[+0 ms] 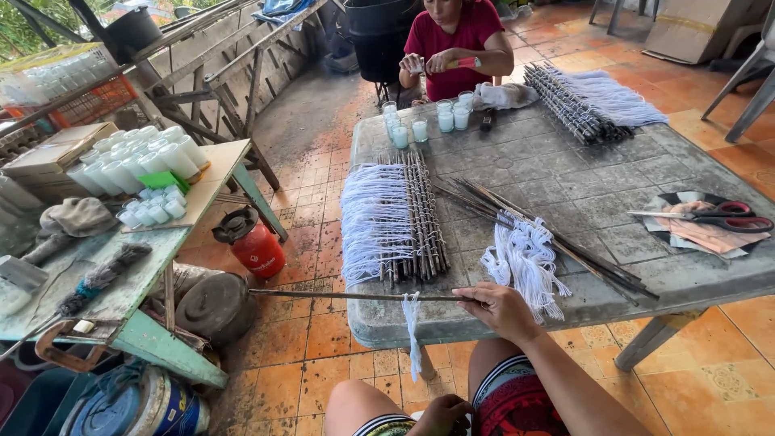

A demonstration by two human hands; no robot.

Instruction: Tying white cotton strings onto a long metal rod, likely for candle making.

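White string (412, 333) is draped over a thin stick (355, 295), which is pinched at one end by the closed fingers of the right hand (500, 310). The stick is held level, pointing leftward past the table (565, 173) edge over the tiled floor (311, 347). The string's lower end is met near the knees by the left hand (442, 415); whether it is gripped cannot be told. The right forearm is stretched forward from the lap, the hand resting at the near table edge. Just beside it a loose bundle of strings (525, 260) is seen, with a rack of strung sticks (395, 218) farther left. Open floor is left under the stick; a red gas cylinder (252, 242) stands well apart.
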